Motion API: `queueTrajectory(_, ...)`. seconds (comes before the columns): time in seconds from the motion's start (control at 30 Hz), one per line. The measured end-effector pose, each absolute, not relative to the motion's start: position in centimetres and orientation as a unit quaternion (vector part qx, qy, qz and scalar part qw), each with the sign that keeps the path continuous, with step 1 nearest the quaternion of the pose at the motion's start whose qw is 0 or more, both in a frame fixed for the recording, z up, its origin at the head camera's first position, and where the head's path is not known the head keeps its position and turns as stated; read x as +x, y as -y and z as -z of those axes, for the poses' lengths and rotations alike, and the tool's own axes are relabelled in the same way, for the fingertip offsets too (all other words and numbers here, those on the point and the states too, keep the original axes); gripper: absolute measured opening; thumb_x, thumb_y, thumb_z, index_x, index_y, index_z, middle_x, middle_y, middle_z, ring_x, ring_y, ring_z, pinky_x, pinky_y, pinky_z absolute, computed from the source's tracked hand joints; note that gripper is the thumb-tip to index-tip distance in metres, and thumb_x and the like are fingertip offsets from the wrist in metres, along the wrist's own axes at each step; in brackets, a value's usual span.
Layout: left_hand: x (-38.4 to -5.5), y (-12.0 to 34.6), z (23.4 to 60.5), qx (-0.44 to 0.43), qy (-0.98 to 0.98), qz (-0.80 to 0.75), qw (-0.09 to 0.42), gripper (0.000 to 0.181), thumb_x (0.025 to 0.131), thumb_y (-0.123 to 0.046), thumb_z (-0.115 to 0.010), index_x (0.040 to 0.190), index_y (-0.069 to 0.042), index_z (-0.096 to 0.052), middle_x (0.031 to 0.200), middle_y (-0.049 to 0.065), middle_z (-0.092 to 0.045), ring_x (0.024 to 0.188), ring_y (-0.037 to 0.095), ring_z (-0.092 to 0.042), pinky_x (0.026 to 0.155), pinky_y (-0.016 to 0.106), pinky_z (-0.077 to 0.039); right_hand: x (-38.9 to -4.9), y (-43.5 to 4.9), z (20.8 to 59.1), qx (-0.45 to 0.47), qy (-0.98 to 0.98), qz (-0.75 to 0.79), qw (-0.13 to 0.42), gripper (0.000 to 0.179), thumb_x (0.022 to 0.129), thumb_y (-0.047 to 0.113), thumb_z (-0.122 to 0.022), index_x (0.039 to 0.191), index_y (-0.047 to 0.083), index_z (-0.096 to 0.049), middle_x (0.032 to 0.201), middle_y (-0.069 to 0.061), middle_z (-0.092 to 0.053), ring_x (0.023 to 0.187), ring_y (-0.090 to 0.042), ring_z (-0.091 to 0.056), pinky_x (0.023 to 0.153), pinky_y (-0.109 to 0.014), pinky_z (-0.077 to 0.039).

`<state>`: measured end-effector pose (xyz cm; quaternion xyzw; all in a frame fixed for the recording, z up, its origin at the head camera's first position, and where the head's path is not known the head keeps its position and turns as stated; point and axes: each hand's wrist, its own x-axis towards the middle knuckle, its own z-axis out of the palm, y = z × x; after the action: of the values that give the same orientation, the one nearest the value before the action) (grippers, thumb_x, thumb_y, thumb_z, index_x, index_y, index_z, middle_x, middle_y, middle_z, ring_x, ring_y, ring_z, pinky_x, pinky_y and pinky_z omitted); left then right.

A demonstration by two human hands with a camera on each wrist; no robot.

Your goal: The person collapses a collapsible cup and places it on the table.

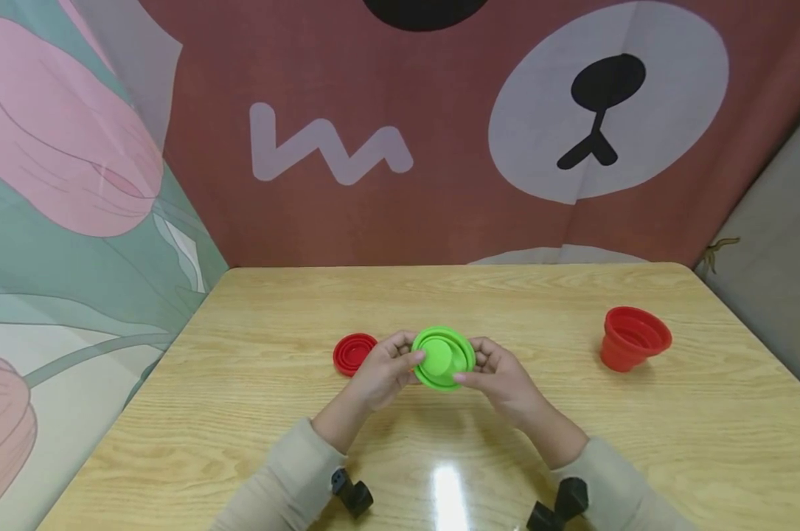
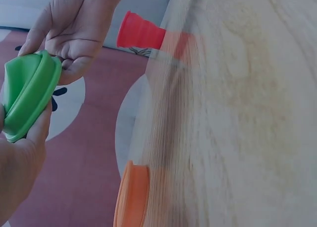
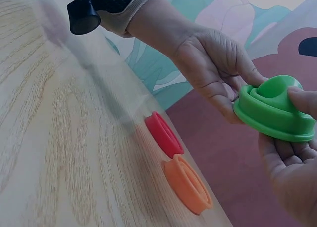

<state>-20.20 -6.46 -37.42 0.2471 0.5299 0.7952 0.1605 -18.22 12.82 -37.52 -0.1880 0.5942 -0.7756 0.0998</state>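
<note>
A green collapsible silicone cup, mostly folded flat, is held up above the table between both hands. My left hand grips its left edge, the thumb on the inner rings. The right hand pinches its right edge, thumb in front and fingers behind. In the right wrist view, part of the cup's middle bulges up unevenly beside the right thumb. An orange collapsed cup lies on the table below; the hands and green cup hide it in the head view. Close to the left hand lies a flat red collapsed cup.
A second red cup, expanded and tilted, stands toward the right of the wooden table. Behind the table's far edge hangs a printed curtain. Dark cameras are strapped at both wrists.
</note>
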Motion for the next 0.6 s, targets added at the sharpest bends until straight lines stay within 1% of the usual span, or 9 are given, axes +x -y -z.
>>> queueTrajectory(0.1, -20.1, 6.4, 37.3, 0.239, -0.536, -0.793, 0.161, 0.026, 0.083, -0.013, -0.057, 0.102, 0.002, -0.048, 0.087, 0.001, -0.053, 0.077, 0.009, -0.055, 0.068, 0.027, -0.048, -18.1, -12.8, 37.4, -0.192, -0.596, 0.774, 0.09, 0.034, 0.073, -0.007, -0.059, 0.103, -0.003, -0.045, 0.092, -0.001, -0.061, 0.081, -0.013, -0.058, 0.075, -0.026, -0.047)
queueTrajectory(0.23, -19.9, 6.2, 37.0, 0.199, -0.556, -0.79, 0.163, 0.016, 0.084, -0.001, -0.049, 0.1, 0.002, -0.048, 0.086, 0.002, -0.054, 0.074, 0.01, -0.055, 0.065, 0.025, -0.049, -18.0, -12.8, 37.3, -0.204, -0.598, 0.771, 0.078, 0.032, 0.073, -0.007, -0.06, 0.101, -0.001, -0.046, 0.09, -0.001, -0.061, 0.079, -0.013, -0.058, 0.073, -0.025, -0.047)
queueTrajectory(0.33, -19.7, 6.1, 36.6, 0.183, -0.568, -0.785, 0.163, 0.017, 0.084, 0.007, -0.043, 0.099, 0.003, -0.048, 0.084, 0.003, -0.053, 0.074, 0.01, -0.054, 0.065, 0.025, -0.048, -18.0, -12.9, 37.3, -0.209, -0.598, 0.771, 0.067, 0.03, 0.074, -0.008, -0.057, 0.1, 0.0, -0.046, 0.089, -0.001, -0.06, 0.078, -0.012, -0.058, 0.072, -0.025, -0.048)
queueTrajectory(0.37, -19.6, 6.1, 36.5, 0.18, -0.573, -0.782, 0.163, 0.017, 0.084, 0.009, -0.042, 0.1, 0.005, -0.048, 0.084, 0.004, -0.053, 0.074, 0.01, -0.054, 0.065, 0.025, -0.048, -18.0, -12.9, 37.3, -0.21, -0.597, 0.772, 0.063, 0.029, 0.074, -0.009, -0.056, 0.099, 0.0, -0.046, 0.089, -0.001, -0.06, 0.078, -0.012, -0.058, 0.071, -0.025, -0.048)
queueTrajectory(0.47, -19.4, 6.1, 36.1, 0.178, -0.597, -0.765, 0.16, 0.021, 0.083, 0.009, -0.044, 0.105, 0.013, -0.044, 0.085, 0.003, -0.052, 0.075, 0.01, -0.054, 0.067, 0.027, -0.048, -18.0, -13.1, 37.3, -0.212, -0.595, 0.773, 0.057, 0.028, 0.074, -0.011, -0.054, 0.098, -0.001, -0.045, 0.088, 0.0, -0.059, 0.077, -0.012, -0.058, 0.07, -0.025, -0.048)
queueTrajectory(0.53, -19.3, 6.1, 36.0, 0.177, -0.616, -0.752, 0.153, 0.026, 0.083, 0.007, -0.046, 0.107, 0.015, -0.042, 0.085, 0.004, -0.052, 0.075, 0.01, -0.054, 0.069, 0.029, -0.049, -18.0, -13.2, 37.2, -0.208, -0.599, 0.771, 0.058, 0.027, 0.073, -0.011, -0.054, 0.098, -0.003, -0.045, 0.087, 0.0, -0.06, 0.076, -0.012, -0.058, 0.07, -0.025, -0.048)
queueTrajectory(0.6, -19.3, 6.1, 36.0, 0.173, -0.638, -0.737, 0.144, 0.028, 0.082, 0.005, -0.049, 0.108, 0.015, -0.042, 0.086, 0.004, -0.052, 0.075, 0.011, -0.054, 0.071, 0.033, -0.048, -18.0, -13.1, 37.1, -0.191, -0.611, 0.766, 0.062, 0.026, 0.073, -0.011, -0.054, 0.097, -0.005, -0.045, 0.085, -0.001, -0.059, 0.075, -0.012, -0.057, 0.069, -0.025, -0.048)
